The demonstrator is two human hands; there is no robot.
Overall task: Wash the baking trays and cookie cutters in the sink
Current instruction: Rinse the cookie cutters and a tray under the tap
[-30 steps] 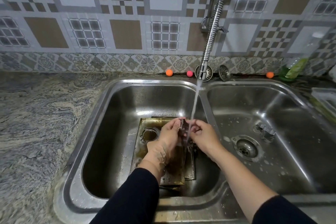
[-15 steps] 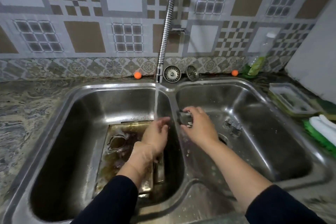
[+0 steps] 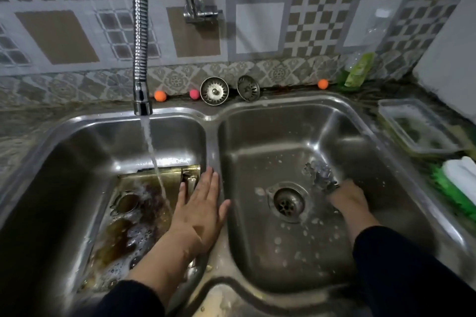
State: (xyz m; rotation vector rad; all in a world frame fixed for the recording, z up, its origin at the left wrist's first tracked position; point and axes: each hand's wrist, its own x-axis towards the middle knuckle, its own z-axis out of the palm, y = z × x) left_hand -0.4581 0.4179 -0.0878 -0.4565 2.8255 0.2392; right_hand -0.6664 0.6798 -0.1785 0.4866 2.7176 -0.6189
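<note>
Meanwhile the left hand (image 3: 199, 210) hovers flat, fingers straight and holding nothing, over the divider of the double sink (image 3: 213, 141). Water from the faucet (image 3: 141, 33) pours onto the grimy baking tray (image 3: 144, 203) in the left basin. Low in the right basin, the right hand (image 3: 346, 197) touches the blurred cookie cutters (image 3: 319, 175); whether it grips them I cannot tell.

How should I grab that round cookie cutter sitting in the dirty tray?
Pinch the round cookie cutter by its thin upright wall, one finger inside the ring and the thumb outside, coming straight down from above. It lies flat in the baking tray under foamy brown water, so the sides are hard to reach.
</note>
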